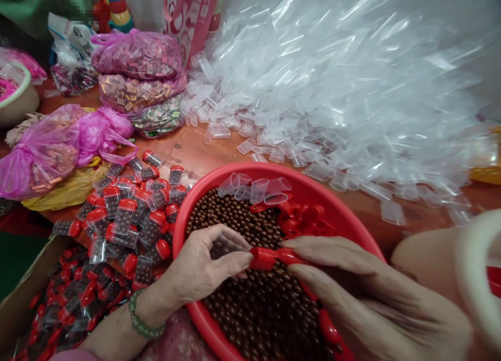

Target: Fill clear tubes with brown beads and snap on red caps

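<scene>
Over a red basin (225, 169) of round brown balls (270, 303), my two hands meet at a small container. My left hand (211, 262), with a green bead bracelet (143, 319) on its wrist, is closed around a clear plastic tube (230, 241). A red collar (262, 258) sticks out from its fingertips. Between the thumb and fingers of my right hand (364, 288) is a red cap (288, 255), touching or very close to the collar; whether they are joined I cannot tell. Loose red caps (305, 220) and several clear tubes (258, 190) lie inside the basin's far side.
Filled red-capped tubes (125, 215) heap left of the basin and in a box below. A large pile of clear tubes (332, 105) covers the back right. Pink bags (136, 53) of small pieces stand back left. A cream bucket (465, 267) is at right.
</scene>
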The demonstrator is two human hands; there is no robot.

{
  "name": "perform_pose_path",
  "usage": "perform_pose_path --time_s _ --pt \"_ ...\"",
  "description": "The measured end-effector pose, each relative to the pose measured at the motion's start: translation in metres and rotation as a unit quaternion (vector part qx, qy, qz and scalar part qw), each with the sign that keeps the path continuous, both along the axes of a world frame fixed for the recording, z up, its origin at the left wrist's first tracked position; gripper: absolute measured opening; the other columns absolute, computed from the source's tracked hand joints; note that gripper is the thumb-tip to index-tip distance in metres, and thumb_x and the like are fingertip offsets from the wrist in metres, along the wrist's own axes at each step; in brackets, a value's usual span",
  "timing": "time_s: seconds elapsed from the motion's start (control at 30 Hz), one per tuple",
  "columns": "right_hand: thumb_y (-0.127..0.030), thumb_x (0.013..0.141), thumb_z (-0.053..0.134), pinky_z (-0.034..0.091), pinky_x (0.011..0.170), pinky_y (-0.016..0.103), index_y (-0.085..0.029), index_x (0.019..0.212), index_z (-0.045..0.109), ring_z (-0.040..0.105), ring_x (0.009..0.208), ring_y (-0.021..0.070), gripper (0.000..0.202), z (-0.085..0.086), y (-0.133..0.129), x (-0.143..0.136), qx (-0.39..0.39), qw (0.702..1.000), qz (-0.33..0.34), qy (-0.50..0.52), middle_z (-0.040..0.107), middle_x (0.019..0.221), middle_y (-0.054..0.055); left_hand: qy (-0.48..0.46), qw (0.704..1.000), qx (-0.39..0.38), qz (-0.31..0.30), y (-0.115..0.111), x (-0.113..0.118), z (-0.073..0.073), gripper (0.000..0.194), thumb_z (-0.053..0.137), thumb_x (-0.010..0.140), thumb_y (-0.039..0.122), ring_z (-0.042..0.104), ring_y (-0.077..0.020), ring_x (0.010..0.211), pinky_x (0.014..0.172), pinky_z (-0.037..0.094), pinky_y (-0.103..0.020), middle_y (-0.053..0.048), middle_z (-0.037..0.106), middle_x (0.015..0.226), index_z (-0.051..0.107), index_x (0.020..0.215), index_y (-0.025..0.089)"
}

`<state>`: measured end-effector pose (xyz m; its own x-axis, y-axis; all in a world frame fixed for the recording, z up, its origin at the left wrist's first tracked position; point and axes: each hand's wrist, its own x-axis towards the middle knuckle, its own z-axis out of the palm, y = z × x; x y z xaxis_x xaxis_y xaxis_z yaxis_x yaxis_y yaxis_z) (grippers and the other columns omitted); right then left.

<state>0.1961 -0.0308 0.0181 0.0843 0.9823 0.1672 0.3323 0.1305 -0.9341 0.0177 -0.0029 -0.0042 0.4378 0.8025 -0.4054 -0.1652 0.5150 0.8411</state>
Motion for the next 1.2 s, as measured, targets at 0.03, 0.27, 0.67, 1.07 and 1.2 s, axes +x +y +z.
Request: perform_pose_path --time_s 0.03,0.27,0.67,1.07,1.2 --pt "-0.022 0.079 0.074 0.059 0.072 0.033 -0.035 0.089 0.074 0.068 0.078 0.0194 0.016 -0.001 0.0 -0.007 0.014 1.0 -0.001 0.007 0.073 0.086 0.0 0.0 1.0 0.004 0.003 -0.001 0.0 0.0 0.041 0.079 0.07 0.047 0.053 -0.01 0.061 0.06 0.041 -0.023 0.001 0.059 0.068 0.06 0.085 0.014" --pt "-0.009 0.078 0.071 0.059 0.076 0.036 -0.03 0.106 0.072 0.069 0.087 0.0213 0.035 -0.018 0.003 -0.024 0.111 0.987 0.112 -0.012 0.075 0.091 0.003 -0.035 0.998 0.017 0.039 -0.006 0.003 -0.004 0.038 0.081 0.07 0.04 0.05 -0.0098 0.067 0.065 0.041 -0.022 0.002 0.058 0.073 0.058 0.084 0.013" --pt "-0.02 0.08 0.072 0.06 0.081 0.033 -0.03 0.093 0.074 0.071 0.088 0.0191 0.017 -0.011 0.008 -0.015 -0.008 0.999 0.002 0.032 0.075 0.093 0.001 -0.048 0.999 0.003 0.0 -0.006 0.001 -0.002 0.024 0.069 0.079 0.028 0.056 -0.0104 0.068 0.07 0.046 -0.024 0.001 0.058 0.075 0.055 0.093 0.015" --pt "-0.008 0.082 0.067 0.057 0.074 0.027 -0.029 0.098 0.068 0.066 0.086 0.0145 0.026 -0.018 0.012 -0.028 0.063 0.995 0.077 -0.004 0.069 0.094 0.0 0.008 0.99 0.131 -0.051 -0.007 -0.001 -0.007 0.024 0.056 0.085 0.013 0.054 -0.0145 0.085 0.084 0.044 -0.028 0.0 0.06 0.088 0.062 0.107 0.016" --pt "-0.008 0.084 0.065 0.056 0.07 0.025 -0.027 0.098 0.066 0.065 0.083 0.0137 0.024 -0.022 0.012 -0.021 0.08 0.99 0.103 -0.059 0.067 0.094 0.001 0.061 0.988 0.133 -0.058 -0.008 -0.001 -0.007 0.018 0.056 0.085 0.016 0.053 -0.0135 0.078 0.072 0.042 -0.025 0.001 0.059 0.084 0.062 0.102 0.015"
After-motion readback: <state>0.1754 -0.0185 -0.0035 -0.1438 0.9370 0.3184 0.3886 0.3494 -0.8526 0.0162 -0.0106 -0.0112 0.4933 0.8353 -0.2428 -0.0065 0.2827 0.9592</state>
